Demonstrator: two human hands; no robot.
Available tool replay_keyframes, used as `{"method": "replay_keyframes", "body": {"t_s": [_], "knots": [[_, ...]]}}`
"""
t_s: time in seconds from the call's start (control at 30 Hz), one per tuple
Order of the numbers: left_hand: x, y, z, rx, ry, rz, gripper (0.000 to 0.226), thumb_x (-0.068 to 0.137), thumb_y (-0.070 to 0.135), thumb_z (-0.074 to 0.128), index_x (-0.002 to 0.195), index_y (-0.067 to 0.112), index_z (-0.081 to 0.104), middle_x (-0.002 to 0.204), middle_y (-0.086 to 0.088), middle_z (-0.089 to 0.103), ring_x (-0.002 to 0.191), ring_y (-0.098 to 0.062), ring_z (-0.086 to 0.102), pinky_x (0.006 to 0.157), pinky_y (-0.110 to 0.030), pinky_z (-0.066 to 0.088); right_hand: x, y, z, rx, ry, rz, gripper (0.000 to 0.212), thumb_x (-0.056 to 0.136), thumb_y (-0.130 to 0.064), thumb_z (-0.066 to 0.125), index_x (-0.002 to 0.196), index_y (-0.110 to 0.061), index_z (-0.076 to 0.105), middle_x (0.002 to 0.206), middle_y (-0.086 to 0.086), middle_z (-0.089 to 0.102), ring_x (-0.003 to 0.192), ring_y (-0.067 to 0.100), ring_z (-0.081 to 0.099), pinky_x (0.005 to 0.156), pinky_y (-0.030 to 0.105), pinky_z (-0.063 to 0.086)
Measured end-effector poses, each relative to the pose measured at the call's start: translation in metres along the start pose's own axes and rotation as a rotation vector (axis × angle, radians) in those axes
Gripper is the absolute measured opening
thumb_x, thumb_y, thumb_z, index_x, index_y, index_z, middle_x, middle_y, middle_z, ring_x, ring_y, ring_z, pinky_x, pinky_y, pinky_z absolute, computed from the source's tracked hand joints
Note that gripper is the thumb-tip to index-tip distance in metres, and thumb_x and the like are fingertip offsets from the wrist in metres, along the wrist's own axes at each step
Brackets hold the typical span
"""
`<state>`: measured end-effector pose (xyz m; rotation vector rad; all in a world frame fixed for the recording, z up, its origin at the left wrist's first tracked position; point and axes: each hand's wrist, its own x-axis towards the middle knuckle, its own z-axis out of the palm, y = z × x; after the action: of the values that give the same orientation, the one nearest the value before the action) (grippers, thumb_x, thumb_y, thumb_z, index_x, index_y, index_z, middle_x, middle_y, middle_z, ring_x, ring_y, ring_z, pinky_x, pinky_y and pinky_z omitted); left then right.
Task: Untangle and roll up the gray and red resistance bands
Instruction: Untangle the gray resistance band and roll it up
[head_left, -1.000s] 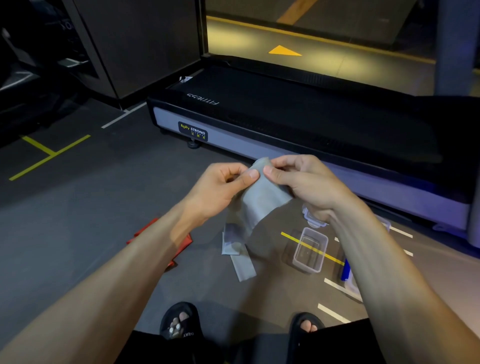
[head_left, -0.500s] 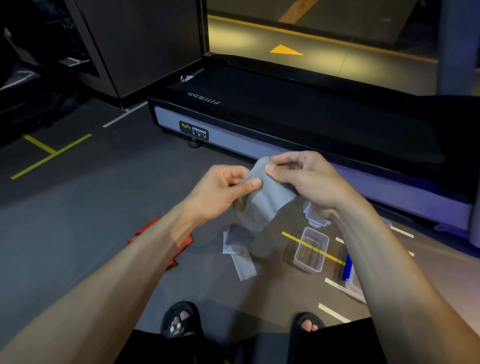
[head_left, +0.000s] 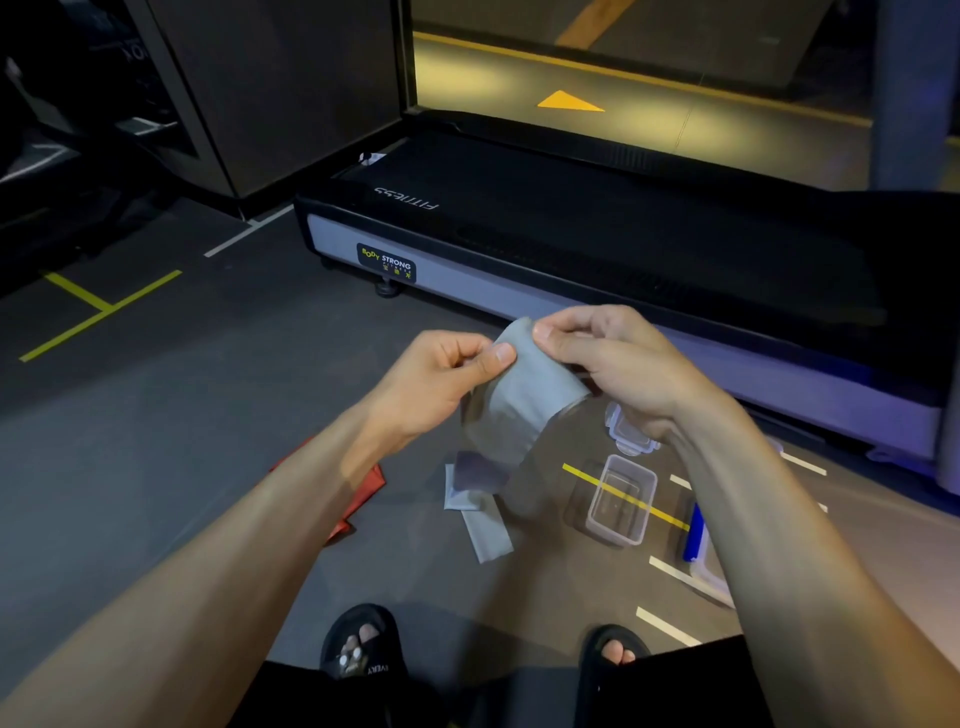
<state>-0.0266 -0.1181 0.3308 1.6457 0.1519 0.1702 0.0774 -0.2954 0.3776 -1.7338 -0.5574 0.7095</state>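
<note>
The gray resistance band (head_left: 524, 395) hangs in front of me, its top end pinched between both hands. My left hand (head_left: 436, 379) pinches the band's left top corner with thumb and fingers. My right hand (head_left: 618, 358) pinches the right top corner, fingers curled over it. The band drops to the floor, where its lower end (head_left: 480, 514) lies folded. The red resistance band (head_left: 363, 493) lies on the floor, mostly hidden under my left forearm.
A treadmill deck (head_left: 597, 244) stands just beyond my hands. On the floor to the right sit a clear plastic box (head_left: 621, 499), its lid (head_left: 631, 431) and a blue-edged container (head_left: 698, 545). My sandalled feet (head_left: 358, 644) are at the bottom.
Both hands have shifted their pinch along the gray band's top end, and more of the band has come up off the floor. The red band has not moved.
</note>
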Motion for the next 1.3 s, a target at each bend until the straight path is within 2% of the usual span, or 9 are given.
{"method": "replay_keyframes", "body": {"t_s": [0.13, 0.23, 0.3, 0.4, 0.5, 0.8, 0.9, 1.17, 1.3], "knots": [[-0.0015, -0.0021, -0.0007, 0.072, 0.041, 0.034, 0.06, 0.093, 0.048, 0.07, 0.082, -0.01, 0.063, 0.074, -0.013, 0.052, 0.068, -0.021, 0.044, 0.063, -0.033, 0.037, -0.0028, 0.0027, -0.0013, -0.101, -0.087, -0.02, 0.022, 0.101, -0.031, 0.064, 0.109, -0.015, 0.076, 0.099, 0.008, 0.076, 0.084, 0.015, 0.064, 0.078, 0.032, 0.049], [-0.0015, -0.0032, 0.0029, 0.08, 0.083, 0.062, 0.058, 0.088, 0.047, 0.066, 0.081, -0.011, 0.064, 0.064, -0.008, 0.044, 0.057, -0.015, 0.036, 0.053, -0.025, 0.028, -0.0033, 0.0033, 0.0025, -0.162, -0.097, -0.06, 0.025, 0.092, -0.026, 0.076, 0.114, -0.014, 0.074, 0.101, 0.003, 0.078, 0.084, 0.006, 0.068, 0.074, 0.02, 0.049], [-0.0011, -0.0034, 0.0048, 0.072, 0.076, 0.067, 0.062, 0.087, 0.051, 0.067, 0.079, -0.01, 0.063, 0.065, -0.008, 0.046, 0.06, -0.018, 0.037, 0.054, -0.029, 0.027, -0.002, 0.0029, 0.0035, -0.16, -0.073, -0.078, 0.026, 0.091, -0.019, 0.078, 0.115, -0.012, 0.074, 0.1, 0.001, 0.078, 0.085, 0.003, 0.068, 0.074, 0.016, 0.049], [-0.0004, -0.0027, 0.0036, 0.003, 0.069, 0.034, 0.033, 0.085, 0.04, 0.069, 0.074, 0.009, 0.065, 0.06, 0.009, 0.059, 0.055, -0.006, 0.049, 0.054, -0.019, 0.038, -0.0011, 0.0008, 0.003, -0.167, -0.036, -0.114, 0.022, 0.091, -0.019, 0.077, 0.113, -0.017, 0.076, 0.104, 0.0, 0.078, 0.091, 0.008, 0.07, 0.08, 0.022, 0.054], [0.0014, -0.0068, 0.0017, -0.043, 0.019, 0.024, 0.018, 0.083, 0.03, 0.072, 0.081, 0.013, 0.068, 0.074, -0.001, 0.073, 0.064, -0.01, 0.064, 0.061, -0.022, 0.051, 0.001, 0.002, -0.0002, -0.138, 0.042, -0.113, 0.023, 0.092, -0.019, 0.076, 0.115, -0.021, 0.075, 0.103, -0.002, 0.075, 0.096, 0.01, 0.07, 0.088, 0.029, 0.055], [0.0032, -0.0069, -0.0026, -0.093, -0.008, -0.006, 0.02, 0.089, 0.037, 0.071, 0.082, 0.018, 0.077, 0.079, -0.003, 0.072, 0.076, -0.019, 0.062, 0.076, -0.038, 0.048, -0.0011, -0.0002, 0.0022, -0.076, 0.068, -0.119, 0.02, 0.097, -0.009, 0.068, 0.115, -0.019, 0.069, 0.094, -0.005, 0.07, 0.077, -0.004, 0.065, 0.069, 0.011, 0.049], [0.0014, -0.0044, 0.0, -0.084, -0.024, -0.018, 0.022, 0.092, 0.033, 0.064, 0.087, 0.015, 0.075, 0.082, -0.001, 0.072, 0.077, -0.015, 0.063, 0.074, -0.032, 0.049, -0.0014, -0.0002, 0.0032, -0.088, 0.059, -0.149, 0.02, 0.097, -0.007, 0.067, 0.113, -0.021, 0.069, 0.095, -0.005, 0.068, 0.078, -0.006, 0.064, 0.07, 0.01, 0.048], [0.0025, -0.0031, 0.0014, -0.023, 0.07, 0.014, 0.028, 0.087, 0.044, 0.067, 0.071, 0.021, 0.068, 0.07, 0.002, 0.06, 0.07, -0.018, 0.049, 0.068, -0.038, 0.039, -0.0012, -0.0032, 0.0058, -0.074, 0.029, -0.105, 0.013, 0.104, -0.015, 0.059, 0.109, -0.021, 0.07, 0.085, -0.006, 0.075, 0.079, 0.005, 0.066, 0.07, 0.02, 0.05], [0.0034, -0.0052, 0.0018, -0.011, 0.082, 0.035, 0.032, 0.092, 0.043, 0.069, 0.069, 0.022, 0.069, 0.073, -0.005, 0.06, 0.074, -0.023, 0.049, 0.074, -0.043, 0.039, -0.0003, -0.0004, 0.0066, -0.175, 0.01, -0.093, 0.015, 0.104, -0.026, 0.059, 0.11, -0.019, 0.071, 0.102, 0.013, 0.077, 0.086, 0.019, 0.067, 0.083, 0.037, 0.051]]}}
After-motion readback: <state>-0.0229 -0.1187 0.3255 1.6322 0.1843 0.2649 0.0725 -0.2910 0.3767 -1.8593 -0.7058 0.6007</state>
